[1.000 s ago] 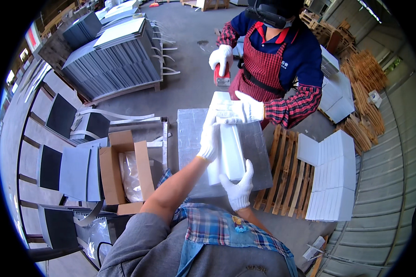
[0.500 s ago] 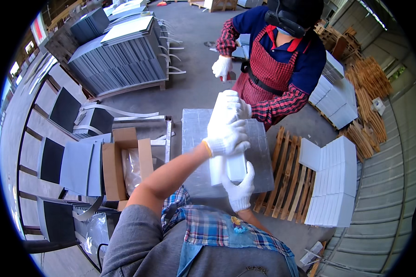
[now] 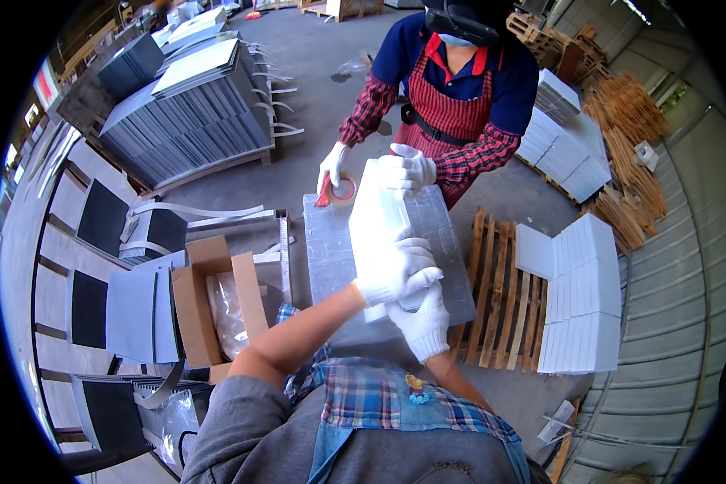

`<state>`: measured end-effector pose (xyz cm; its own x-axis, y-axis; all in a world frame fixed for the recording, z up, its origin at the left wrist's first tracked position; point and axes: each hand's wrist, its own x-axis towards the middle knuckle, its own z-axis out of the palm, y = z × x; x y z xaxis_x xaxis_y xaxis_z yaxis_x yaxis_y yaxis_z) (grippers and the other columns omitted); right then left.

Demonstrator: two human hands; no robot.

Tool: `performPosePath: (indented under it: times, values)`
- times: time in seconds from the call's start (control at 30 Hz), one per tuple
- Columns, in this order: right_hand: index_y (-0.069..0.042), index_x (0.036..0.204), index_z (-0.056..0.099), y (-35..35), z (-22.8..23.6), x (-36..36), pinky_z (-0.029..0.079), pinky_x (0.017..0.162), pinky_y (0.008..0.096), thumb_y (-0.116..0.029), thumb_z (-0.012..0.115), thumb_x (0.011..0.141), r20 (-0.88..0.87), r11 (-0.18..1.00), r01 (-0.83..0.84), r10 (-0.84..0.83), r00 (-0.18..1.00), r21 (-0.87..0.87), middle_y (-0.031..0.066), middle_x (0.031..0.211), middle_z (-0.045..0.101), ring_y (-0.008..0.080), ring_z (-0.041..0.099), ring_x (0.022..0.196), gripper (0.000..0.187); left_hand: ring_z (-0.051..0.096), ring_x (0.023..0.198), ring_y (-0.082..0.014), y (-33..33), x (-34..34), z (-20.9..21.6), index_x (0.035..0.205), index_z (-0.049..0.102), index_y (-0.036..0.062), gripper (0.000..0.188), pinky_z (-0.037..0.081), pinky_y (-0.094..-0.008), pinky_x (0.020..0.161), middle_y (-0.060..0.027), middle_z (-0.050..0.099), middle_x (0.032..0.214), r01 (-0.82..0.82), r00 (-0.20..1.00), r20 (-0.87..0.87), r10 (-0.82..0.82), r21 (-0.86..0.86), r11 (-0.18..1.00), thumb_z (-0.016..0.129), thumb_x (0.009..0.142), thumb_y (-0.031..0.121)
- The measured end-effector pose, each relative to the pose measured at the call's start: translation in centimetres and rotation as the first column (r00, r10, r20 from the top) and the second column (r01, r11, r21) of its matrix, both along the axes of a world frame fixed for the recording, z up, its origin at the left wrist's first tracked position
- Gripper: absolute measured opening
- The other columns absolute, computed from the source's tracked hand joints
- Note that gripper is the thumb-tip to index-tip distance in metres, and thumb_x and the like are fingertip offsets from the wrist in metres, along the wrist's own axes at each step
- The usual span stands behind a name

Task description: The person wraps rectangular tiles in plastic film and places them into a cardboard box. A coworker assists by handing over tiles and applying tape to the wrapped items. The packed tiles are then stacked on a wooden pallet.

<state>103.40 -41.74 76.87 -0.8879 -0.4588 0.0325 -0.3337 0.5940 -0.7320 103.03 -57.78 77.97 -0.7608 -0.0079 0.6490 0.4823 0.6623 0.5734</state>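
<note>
A long white package [image 3: 371, 214] lies lengthwise on a grey tabletop [image 3: 327, 270] in front of me. My white-gloved left hand [image 3: 399, 270] bends its fingers over the package's near part. My right hand [image 3: 423, 323], also gloved in white, grips the near end from the right, its thumb side partly hidden behind the left hand. Across the table, a co-worker's gloved hand [image 3: 409, 169] presses on the far end. In the co-worker's other hand [image 3: 332, 164] is a red tape dispenser [image 3: 324, 194] with a tape roll, at the table's far left corner.
An open cardboard box [image 3: 198, 310] with clear plastic bags stands left of the table. Grey panels [image 3: 141, 310] lean on a rack beyond it. To the right, a wooden pallet [image 3: 492, 306] bears stacked white slabs [image 3: 585, 306]. A large panel stack [image 3: 194, 121] stands at the far left.
My left hand has slid along the package toward me and now meets my right hand. The co-worker has brought the tape dispenser down beside the package's far end.
</note>
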Motion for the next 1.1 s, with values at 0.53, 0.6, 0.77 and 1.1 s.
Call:
performPosePath:
  times: [0.53,0.6,0.77,1.1]
  values:
    - [-0.001,0.138,0.04,0.0,1.3,-0.6,0.056,0.083,0.0511,-0.052,0.079,0.075,-0.064,0.971,-0.067,0.084,0.994,0.229,0.0274,0.12,0.063,0.0437,0.069,0.096,0.09,0.053,0.127,-0.0284,5.4,7.5,-23.5,0.137,0.054,0.0076,0.051,0.04,-0.0432,0.111,-0.0131,0.056,0.138,-0.092,0.773,0.472,-0.425,0.745,0.66,0.054,0.095,0.037]
    - [0.001,0.138,0.039,-0.2,1.9,-0.7,0.056,0.082,0.0516,-0.057,0.077,0.076,-0.037,0.956,-0.096,0.11,0.993,0.276,0.0282,0.12,0.062,0.0449,0.069,0.096,0.092,0.051,0.13,-0.0275,6.6,6.3,-23.5,0.141,0.049,0.0062,0.052,0.037,-0.0421,0.113,-0.0128,0.054,0.141,-0.133,0.801,0.336,-0.496,0.907,0.4,0.053,0.098,0.035]
    - [0.0,0.134,0.04,0.7,2.0,-1.4,0.055,0.082,0.0522,-0.059,0.078,0.074,-0.035,0.951,-0.094,0.109,0.993,0.294,0.0272,0.119,0.062,0.0451,0.069,0.096,0.092,0.042,0.139,-0.0326,8.7,5.1,-23.5,0.152,0.033,0.0056,0.08,0.03,-0.0481,0.119,-0.0164,0.043,0.152,-0.273,0.851,0.038,-0.524,0.884,-0.38,0.023,0.101,0.066]
    - [-0.003,0.12,0.044,3.7,2.4,-4.9,0.055,0.081,0.0507,-0.051,0.081,0.073,0.138,0.969,-0.149,0.123,0.983,0.198,0.0242,0.11,0.062,0.0435,0.068,0.095,0.077,0.042,0.138,-0.0341,9.2,0.7,-26.0,0.15,0.036,0.0095,0.086,0.034,-0.0499,0.115,-0.0133,0.045,0.149,-0.312,0.931,0.155,-0.329,0.806,-0.503,0.022,0.094,0.074]
